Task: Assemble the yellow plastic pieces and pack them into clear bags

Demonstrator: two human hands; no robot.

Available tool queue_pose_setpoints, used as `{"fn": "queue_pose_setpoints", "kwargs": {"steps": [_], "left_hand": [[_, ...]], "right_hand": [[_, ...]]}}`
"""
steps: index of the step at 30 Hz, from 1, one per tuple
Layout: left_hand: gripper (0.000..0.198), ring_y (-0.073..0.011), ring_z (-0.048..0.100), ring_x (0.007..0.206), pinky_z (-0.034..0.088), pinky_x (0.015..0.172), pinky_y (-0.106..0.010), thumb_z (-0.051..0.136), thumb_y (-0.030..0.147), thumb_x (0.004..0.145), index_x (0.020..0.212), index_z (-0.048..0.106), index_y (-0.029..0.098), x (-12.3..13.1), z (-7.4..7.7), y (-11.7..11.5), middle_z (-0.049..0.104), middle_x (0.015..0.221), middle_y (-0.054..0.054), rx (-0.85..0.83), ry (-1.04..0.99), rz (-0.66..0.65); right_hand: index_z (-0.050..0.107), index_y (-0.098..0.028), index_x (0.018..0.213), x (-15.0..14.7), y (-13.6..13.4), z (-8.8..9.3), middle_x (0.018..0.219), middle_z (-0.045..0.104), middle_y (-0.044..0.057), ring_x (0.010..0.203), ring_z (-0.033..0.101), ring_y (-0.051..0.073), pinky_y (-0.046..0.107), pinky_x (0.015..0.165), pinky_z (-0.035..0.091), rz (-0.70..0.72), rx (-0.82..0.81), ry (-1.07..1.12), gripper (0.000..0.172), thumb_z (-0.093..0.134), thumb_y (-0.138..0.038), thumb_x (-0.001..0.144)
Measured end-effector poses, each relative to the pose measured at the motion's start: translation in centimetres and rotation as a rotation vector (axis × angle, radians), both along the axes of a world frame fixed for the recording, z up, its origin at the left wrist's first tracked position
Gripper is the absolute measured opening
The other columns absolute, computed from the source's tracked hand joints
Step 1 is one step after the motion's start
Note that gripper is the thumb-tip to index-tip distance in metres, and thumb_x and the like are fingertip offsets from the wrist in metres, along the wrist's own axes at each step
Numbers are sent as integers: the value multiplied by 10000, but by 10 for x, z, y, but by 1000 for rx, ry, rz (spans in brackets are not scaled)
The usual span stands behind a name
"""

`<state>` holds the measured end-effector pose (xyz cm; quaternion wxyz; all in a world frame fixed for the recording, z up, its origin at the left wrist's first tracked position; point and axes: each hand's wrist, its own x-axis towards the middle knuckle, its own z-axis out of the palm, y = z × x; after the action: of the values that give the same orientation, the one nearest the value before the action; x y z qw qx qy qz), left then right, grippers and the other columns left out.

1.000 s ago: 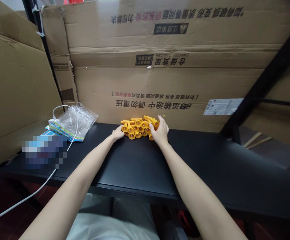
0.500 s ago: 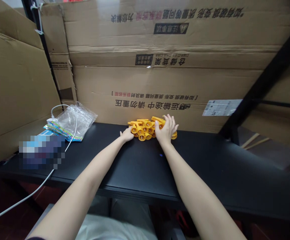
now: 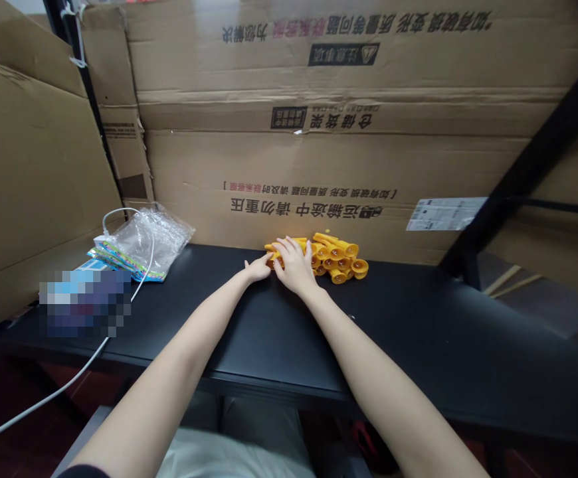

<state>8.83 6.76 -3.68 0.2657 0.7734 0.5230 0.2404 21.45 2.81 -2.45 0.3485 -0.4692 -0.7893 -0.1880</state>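
Note:
A heap of several small yellow plastic cone-shaped parts [image 3: 336, 255] lies at the back of the black table [image 3: 418, 332], against the cardboard wall. My right hand [image 3: 293, 264] rests flat with fingers spread on the left end of the heap. My left hand [image 3: 258, 268] lies beside it, touching the heap's left edge; its fingers are mostly hidden behind my right hand.
Large cardboard boxes [image 3: 319, 133] wall in the back and left. A clear plastic bag with colourful packets [image 3: 142, 245] and a white cable [image 3: 70, 382] lie at the table's left, near a blurred blue object [image 3: 84, 302]. A black frame post [image 3: 533, 153] slants at right.
The yellow heap has been pushed to the right along the wall. My right hand moved from the heap's right side to its left end; my left hand followed rightward.

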Motion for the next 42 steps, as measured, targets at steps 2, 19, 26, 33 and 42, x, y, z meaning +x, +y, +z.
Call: {"fn": "queue_pose_setpoints", "kwargs": {"steps": [2, 19, 26, 33, 42], "left_hand": [[616, -289, 396, 1324, 31, 1082, -664, 418, 212, 795, 1404, 367, 285, -6, 1, 2, 476, 1410, -59, -18, 9, 25], [502, -390, 282, 1363, 316, 1021, -531, 415, 228, 870, 1342, 410, 58, -203, 17, -14, 334, 1440, -290, 205, 777, 781], [422, -262, 619, 1064, 466, 873, -343, 325, 35, 850, 1245, 465, 88, -203, 24, -23, 636, 1118, -217, 97, 795, 653], [516, -282, 617, 1055, 467, 879, -368, 283, 8, 848, 1348, 382, 87, -203, 29, -26, 629, 1124, -212, 214, 888, 524], [502, -194, 587, 1090, 416, 983, -333, 360, 26, 842, 1323, 440, 143, -166, 35, -35, 622, 1164, -135, 682, 806, -13]], "right_hand": [[578, -194, 1209, 0, 1, -3, 1313, 557, 123, 1276, 406, 306, 654, 1066, 115, -11, -32, -45, 406, 422, -193, 834], [535, -157, 1251, -5, 12, -21, 1324, 530, 173, 1226, 442, 308, 657, 1047, 129, -86, -55, -171, 452, 410, -142, 817], [524, -138, 1239, -1, 11, -18, 1211, 586, 187, 1103, 514, 319, 642, 1036, 185, -169, -85, -96, 438, 410, -168, 817], [555, -124, 1155, 1, 12, -18, 1057, 629, 178, 1052, 538, 314, 628, 1051, 172, -200, -106, -123, 353, 430, -182, 830], [543, -147, 1166, 3, 14, -20, 1055, 643, 153, 1053, 535, 294, 618, 1056, 127, -187, -121, -108, 336, 451, -181, 845]]}}
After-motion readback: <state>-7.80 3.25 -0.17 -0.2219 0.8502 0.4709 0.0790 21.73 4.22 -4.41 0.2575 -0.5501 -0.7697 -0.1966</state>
